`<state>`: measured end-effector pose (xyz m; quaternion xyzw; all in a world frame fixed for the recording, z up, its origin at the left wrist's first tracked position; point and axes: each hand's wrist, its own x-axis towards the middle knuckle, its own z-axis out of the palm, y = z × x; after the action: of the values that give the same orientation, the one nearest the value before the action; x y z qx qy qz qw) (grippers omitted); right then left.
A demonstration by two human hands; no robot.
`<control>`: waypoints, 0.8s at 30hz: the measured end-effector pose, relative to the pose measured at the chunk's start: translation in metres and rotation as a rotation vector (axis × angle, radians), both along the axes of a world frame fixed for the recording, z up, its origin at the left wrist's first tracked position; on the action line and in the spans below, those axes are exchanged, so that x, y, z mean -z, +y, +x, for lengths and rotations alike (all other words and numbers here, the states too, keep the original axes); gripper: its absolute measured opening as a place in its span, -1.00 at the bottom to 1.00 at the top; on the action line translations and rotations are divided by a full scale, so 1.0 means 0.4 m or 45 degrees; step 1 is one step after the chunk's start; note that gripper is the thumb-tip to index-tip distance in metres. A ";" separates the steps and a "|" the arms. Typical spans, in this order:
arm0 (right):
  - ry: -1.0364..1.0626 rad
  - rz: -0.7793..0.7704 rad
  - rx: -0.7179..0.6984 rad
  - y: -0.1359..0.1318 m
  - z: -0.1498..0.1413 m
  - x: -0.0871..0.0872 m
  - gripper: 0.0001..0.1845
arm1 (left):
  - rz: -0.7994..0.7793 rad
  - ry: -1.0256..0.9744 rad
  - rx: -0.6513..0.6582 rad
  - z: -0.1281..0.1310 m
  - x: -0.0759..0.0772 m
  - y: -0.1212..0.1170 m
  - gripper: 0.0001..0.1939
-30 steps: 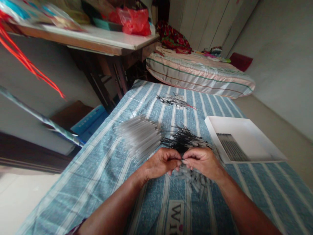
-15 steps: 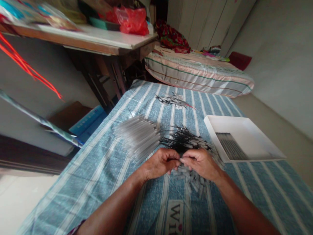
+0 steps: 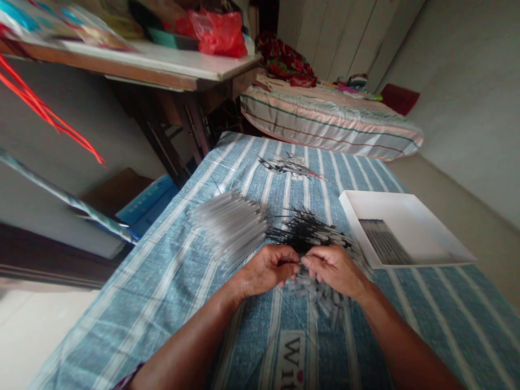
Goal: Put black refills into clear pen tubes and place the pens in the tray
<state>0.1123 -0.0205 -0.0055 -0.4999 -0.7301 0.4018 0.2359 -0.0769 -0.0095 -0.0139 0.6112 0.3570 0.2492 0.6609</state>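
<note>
My left hand [image 3: 274,266] and my right hand [image 3: 331,269] meet fingertip to fingertip, both closed in a pinch. Whatever they hold between them is too small and too hidden to name. Just beyond them lies a heap of thin black-tipped sticks [image 3: 309,227], like pen refills. Beneath and in front of the hands are scattered short grey translucent tubes [image 3: 325,303], like small caps. To the left rests a stack of long clear tubes [image 3: 231,225], like pen barrels. A white box [image 3: 430,233] on the right contains a row of dark, thin sticks [image 3: 382,241].
A blue striped cloth [image 3: 162,281] covers the table. Farther back lies a small pile of black and grey pieces [image 3: 288,165] with a red one. A side table [image 3: 162,59] with a red plastic bag [image 3: 221,33] stands left, a bed [image 3: 329,116] behind.
The fingertips of my right hand have shifted very slightly, still pinched against my left hand's. The piles and the box look unchanged.
</note>
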 end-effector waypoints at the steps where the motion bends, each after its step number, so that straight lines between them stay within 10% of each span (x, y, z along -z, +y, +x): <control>1: 0.033 -0.004 0.005 0.000 0.000 0.001 -0.74 | -0.002 0.001 -0.004 0.001 -0.001 0.000 -0.86; 24: 0.035 -0.121 0.045 -0.004 -0.005 0.006 -0.64 | 0.008 0.002 -0.001 0.004 0.011 0.000 -0.83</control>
<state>0.1102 -0.0220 -0.0079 -0.5178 -0.6980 0.4386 0.2287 -0.0754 -0.0096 -0.0185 0.6133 0.3569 0.2500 0.6588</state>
